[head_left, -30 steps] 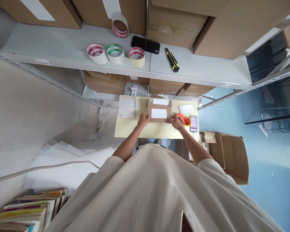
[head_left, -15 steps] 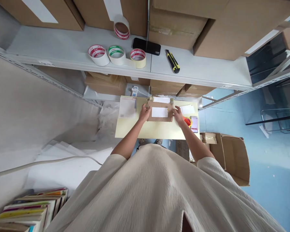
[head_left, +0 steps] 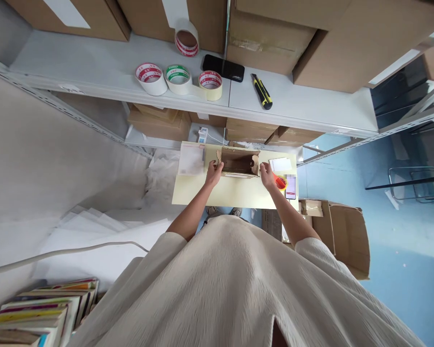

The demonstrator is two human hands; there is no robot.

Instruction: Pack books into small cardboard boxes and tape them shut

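Note:
A small brown cardboard box (head_left: 239,174) stands on the pale yellow table with its open top towards me, its dark inside showing. Torn flaps stick out at both ends. My left hand (head_left: 214,173) is closed on the box's left end. At the right end, my right hand (head_left: 266,176) has its fingers curled in at the flap; the exact contact is too small to make out. A red and yellow tape dispenser (head_left: 280,182) lies just beside my right hand, partly behind the wrist.
The pale yellow table (head_left: 191,193) also bears a white sheet stack (head_left: 191,159), white labels (head_left: 281,164) and a lit phone (head_left: 290,187). Above, a shelf (head_left: 108,72) carries tape rolls (head_left: 210,86), a black phone (head_left: 223,68) and a utility knife (head_left: 262,91). A large open carton (head_left: 349,236) sits right.
The box has tipped so that its labelled face has turned away from view and its open inside now shows. Both hands have stayed at its two ends.

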